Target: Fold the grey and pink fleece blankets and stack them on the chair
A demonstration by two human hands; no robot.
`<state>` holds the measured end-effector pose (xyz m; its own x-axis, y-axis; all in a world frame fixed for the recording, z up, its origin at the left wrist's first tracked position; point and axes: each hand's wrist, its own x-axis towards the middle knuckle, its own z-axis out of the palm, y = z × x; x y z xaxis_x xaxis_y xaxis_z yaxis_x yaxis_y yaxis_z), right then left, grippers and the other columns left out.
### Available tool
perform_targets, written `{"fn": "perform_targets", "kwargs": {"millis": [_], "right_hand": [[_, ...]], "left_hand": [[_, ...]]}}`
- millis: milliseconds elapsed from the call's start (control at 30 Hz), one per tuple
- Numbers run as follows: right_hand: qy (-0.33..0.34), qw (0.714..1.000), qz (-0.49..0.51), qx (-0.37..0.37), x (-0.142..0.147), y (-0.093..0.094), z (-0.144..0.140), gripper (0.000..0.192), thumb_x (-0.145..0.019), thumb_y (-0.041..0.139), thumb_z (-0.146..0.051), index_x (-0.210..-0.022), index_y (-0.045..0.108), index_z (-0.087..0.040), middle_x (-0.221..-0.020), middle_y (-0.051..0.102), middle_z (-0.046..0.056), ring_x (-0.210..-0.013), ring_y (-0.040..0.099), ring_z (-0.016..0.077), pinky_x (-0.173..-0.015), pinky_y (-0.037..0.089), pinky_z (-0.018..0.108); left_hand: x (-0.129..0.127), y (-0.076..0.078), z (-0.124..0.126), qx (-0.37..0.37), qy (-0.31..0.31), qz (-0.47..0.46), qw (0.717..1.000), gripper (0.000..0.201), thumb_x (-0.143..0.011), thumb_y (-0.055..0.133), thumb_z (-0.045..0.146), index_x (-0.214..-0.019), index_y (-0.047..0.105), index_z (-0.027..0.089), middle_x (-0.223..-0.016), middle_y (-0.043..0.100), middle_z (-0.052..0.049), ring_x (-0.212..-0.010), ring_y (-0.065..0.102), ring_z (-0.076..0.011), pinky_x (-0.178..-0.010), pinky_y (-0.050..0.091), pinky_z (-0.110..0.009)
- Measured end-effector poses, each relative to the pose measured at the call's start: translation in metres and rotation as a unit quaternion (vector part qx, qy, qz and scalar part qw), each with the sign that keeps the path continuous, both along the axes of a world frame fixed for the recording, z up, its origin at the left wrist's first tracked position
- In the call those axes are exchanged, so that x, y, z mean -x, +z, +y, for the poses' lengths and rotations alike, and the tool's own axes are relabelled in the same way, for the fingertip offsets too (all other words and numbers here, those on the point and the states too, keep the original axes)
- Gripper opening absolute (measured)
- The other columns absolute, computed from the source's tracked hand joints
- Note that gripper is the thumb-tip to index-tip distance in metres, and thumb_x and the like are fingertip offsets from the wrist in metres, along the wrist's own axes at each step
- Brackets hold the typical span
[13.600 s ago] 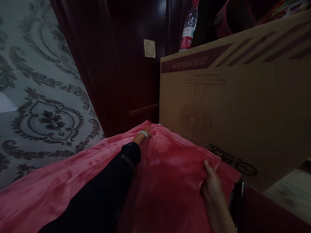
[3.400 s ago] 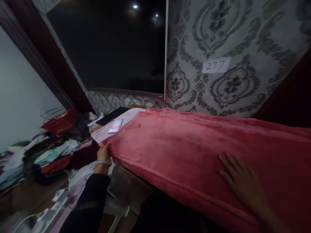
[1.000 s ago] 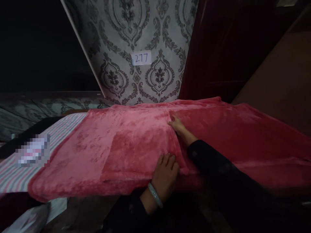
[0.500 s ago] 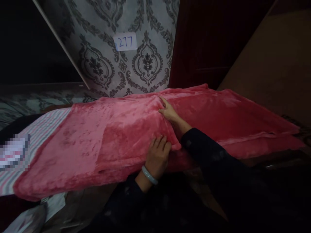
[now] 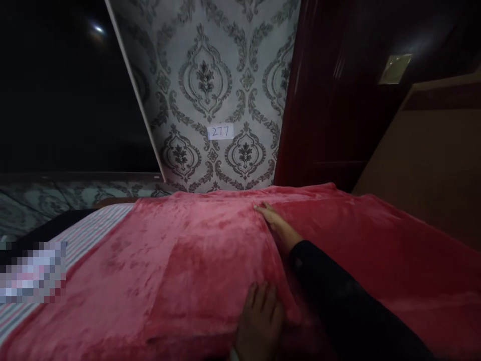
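Note:
A pink-red plush blanket [image 5: 210,286] lies spread out in front of me, with a folded section whose right edge slants beneath my hands. My left hand [image 5: 260,318] rests flat on the near part of this fold, fingers stretched out, in shadow. A pale bracelet shows at that wrist, by the bottom edge. Farther off, my right hand [image 5: 269,215] touches the far end of the fold's edge, thumb and fingers extended to the left. The underside of its fingers is hidden.
A striped cloth [image 5: 101,220] shows at the blanket's left. Behind stand a dark screen [image 5: 75,90], patterned wallpaper [image 5: 205,75] with a paper marked 277 [image 5: 221,132], and a dark red door or cabinet panel [image 5: 330,100]. A brownish board [image 5: 436,170] stands at right.
The view has tilted upward, so the blanket and both hands sit lower in the picture. Both hands stay at the fold's edge, and the left fingers look straighter.

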<state>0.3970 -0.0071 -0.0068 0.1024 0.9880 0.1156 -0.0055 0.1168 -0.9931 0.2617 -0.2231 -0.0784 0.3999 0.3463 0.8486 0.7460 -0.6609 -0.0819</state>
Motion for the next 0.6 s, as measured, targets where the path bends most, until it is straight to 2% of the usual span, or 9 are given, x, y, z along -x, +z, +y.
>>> {"fn": "perform_targets", "kwargs": {"millis": [100, 233, 400, 500, 600], "right_hand": [[-0.034, 0.999, -0.003, 0.012, 0.008, -0.001, 0.028, 0.063, -0.082, 0.068, -0.04, -0.141, 0.054, -0.028, -0.13, 0.067, 0.009, -0.116, 0.066, 0.0259, -0.089, 0.059, 0.039], [-0.103, 0.993, -0.051, 0.031, 0.019, 0.003, 0.068, 0.062, -0.073, 0.069, -0.025, -0.134, 0.058, -0.023, -0.127, 0.068, 0.01, -0.115, 0.066, 0.0268, -0.094, 0.057, 0.039], [-0.134, 0.987, -0.077, 0.031, 0.02, -0.008, 0.088, 0.069, -0.066, 0.064, -0.014, -0.134, 0.057, -0.023, -0.131, 0.066, 0.008, -0.126, 0.059, 0.0242, -0.108, 0.047, 0.04], [-0.136, 0.986, -0.082, 0.05, 0.013, -0.015, 0.088, 0.064, -0.07, 0.066, -0.02, -0.133, 0.057, -0.022, -0.127, 0.068, 0.009, -0.119, 0.063, 0.0249, -0.103, 0.051, 0.04], [-0.124, 0.987, -0.083, 0.063, 0.006, -0.017, 0.084, 0.056, -0.077, 0.066, -0.032, -0.131, 0.059, -0.021, -0.121, 0.069, 0.01, -0.114, 0.066, 0.0249, -0.096, 0.054, 0.038]], "left_hand": [[-0.005, -0.008, 0.011, -0.072, -0.009, -0.02, 0.997, 0.026, -0.096, 0.045, 0.013, -0.083, 0.067, 0.019, -0.1, 0.079, -0.005, -0.101, 0.072, -0.0195, -0.121, 0.033, -0.039], [-0.018, -0.026, 0.022, -0.112, -0.004, -0.076, 0.991, 0.027, -0.093, 0.047, 0.012, -0.072, 0.063, 0.02, -0.087, 0.079, -0.004, -0.09, 0.075, -0.0192, -0.121, 0.034, -0.042], [-0.036, -0.046, 0.027, -0.129, 0.027, -0.17, 0.977, 0.033, -0.092, 0.043, 0.01, -0.065, 0.058, 0.022, -0.076, 0.078, -0.001, -0.083, 0.076, -0.017, -0.118, 0.04, -0.04], [-0.037, -0.046, 0.025, -0.121, 0.024, -0.157, 0.98, 0.031, -0.091, 0.045, 0.01, -0.066, 0.059, 0.022, -0.078, 0.078, -0.001, -0.084, 0.077, -0.0176, -0.119, 0.04, -0.04], [-0.03, -0.035, 0.022, -0.114, 0.02, -0.139, 0.983, 0.029, -0.09, 0.047, 0.01, -0.067, 0.06, 0.022, -0.08, 0.079, 0.0, -0.084, 0.076, -0.0183, -0.119, 0.039, -0.04]]}}
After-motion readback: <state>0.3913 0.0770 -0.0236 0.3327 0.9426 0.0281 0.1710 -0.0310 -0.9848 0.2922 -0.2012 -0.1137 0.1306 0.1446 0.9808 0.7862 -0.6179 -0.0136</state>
